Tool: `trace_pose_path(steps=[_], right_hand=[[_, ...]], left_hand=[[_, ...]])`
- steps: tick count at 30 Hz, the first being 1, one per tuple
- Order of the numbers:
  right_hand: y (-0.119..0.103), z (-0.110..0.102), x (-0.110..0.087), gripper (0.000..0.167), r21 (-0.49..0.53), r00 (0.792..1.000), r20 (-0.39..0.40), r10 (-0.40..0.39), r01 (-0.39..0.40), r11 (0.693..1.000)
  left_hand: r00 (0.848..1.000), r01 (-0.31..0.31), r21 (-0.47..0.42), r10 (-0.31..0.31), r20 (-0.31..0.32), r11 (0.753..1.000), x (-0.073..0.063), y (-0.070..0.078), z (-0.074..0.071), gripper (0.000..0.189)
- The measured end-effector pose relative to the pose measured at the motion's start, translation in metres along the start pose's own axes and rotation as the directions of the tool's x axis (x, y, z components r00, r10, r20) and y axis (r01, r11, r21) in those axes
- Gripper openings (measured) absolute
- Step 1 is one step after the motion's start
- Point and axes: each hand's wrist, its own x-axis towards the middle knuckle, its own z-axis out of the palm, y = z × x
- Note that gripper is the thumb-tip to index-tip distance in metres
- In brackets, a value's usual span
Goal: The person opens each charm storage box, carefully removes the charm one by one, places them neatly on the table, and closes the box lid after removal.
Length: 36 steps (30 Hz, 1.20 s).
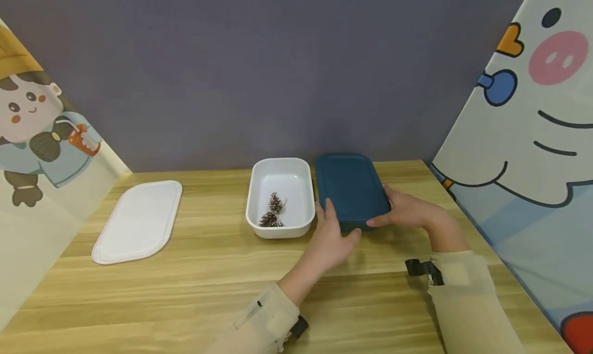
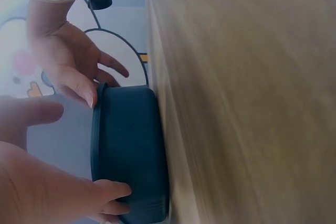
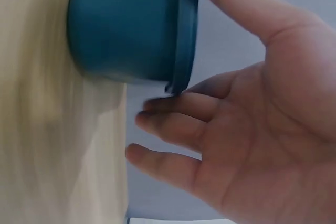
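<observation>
A dark teal box (image 2: 131, 145) with a matching lid (image 1: 352, 184) stands toward the back of the table. My left hand (image 1: 331, 241) lies at its front left corner, fingers extended along the side wall and thumb raised apart from the lid. At the front right corner is my right hand (image 1: 405, 208), its thumb against the lid's edge and its loosely extended fingers (image 3: 173, 127) beside the right side. Directly left of the teal box, an uncovered white box (image 1: 280, 232) contains two brown pinecones (image 1: 275, 204) with pale-tipped scales.
A flat white lid (image 1: 139, 223) lies on the left of the wood-grain table (image 1: 194, 292). Behind the boxes rises a grey wall (image 1: 278, 76), and cartoon-printed panels (image 1: 546, 148) flank the table on both sides.
</observation>
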Motion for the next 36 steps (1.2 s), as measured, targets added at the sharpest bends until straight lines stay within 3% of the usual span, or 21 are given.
trace_pose_path(steps=[6,14,16,19,21,23,27,32,36], right_hand=[[0.012,-0.003,0.002,0.124,0.016,0.999,0.043,-0.012,0.012,1.000],[0.029,-0.016,-0.008,0.118,-0.018,0.998,0.059,-0.009,0.010,1.000],[0.031,-0.018,-0.010,0.117,-0.020,0.998,0.059,-0.001,0.002,1.000],[0.032,-0.019,-0.012,0.117,-0.019,0.999,0.053,0.001,0.000,1.000],[0.033,-0.019,-0.012,0.117,-0.020,0.999,0.051,0.001,0.000,1.000],[0.034,-0.020,-0.012,0.117,-0.009,0.999,0.050,-0.007,0.008,1.000],[0.038,-0.020,-0.012,0.116,0.010,0.999,0.044,-0.029,0.029,1.000],[0.040,-0.020,-0.012,0.116,-0.029,0.998,0.040,-0.049,0.050,0.998],[0.042,-0.015,-0.012,0.114,-0.033,0.996,-0.004,-0.094,0.094,0.995]], left_hand=[[1.000,-0.008,-0.031,0.007,-0.017,1.000,0.004,-0.003,0.001,0.101],[1.000,-0.010,0.015,0.009,0.030,1.000,0.007,-0.003,0.003,0.099],[1.000,-0.019,0.005,0.018,0.016,1.000,0.012,-0.005,0.004,0.099],[0.995,-0.093,-0.058,0.091,-0.030,0.994,0.024,-0.006,0.006,0.097],[0.992,-0.110,-0.068,0.106,-0.064,0.992,0.030,-0.007,0.006,0.096],[0.992,-0.099,-0.067,0.094,-0.079,0.993,0.034,-0.007,0.004,0.097],[0.998,0.023,0.001,-0.023,-0.053,1.000,0.038,-0.007,0.002,0.106],[1.000,0.023,0.023,-0.023,0.013,0.999,0.040,-0.010,0.000,0.109],[1.000,0.003,0.046,-0.005,0.029,0.999,0.042,-0.014,0.000,0.107]])
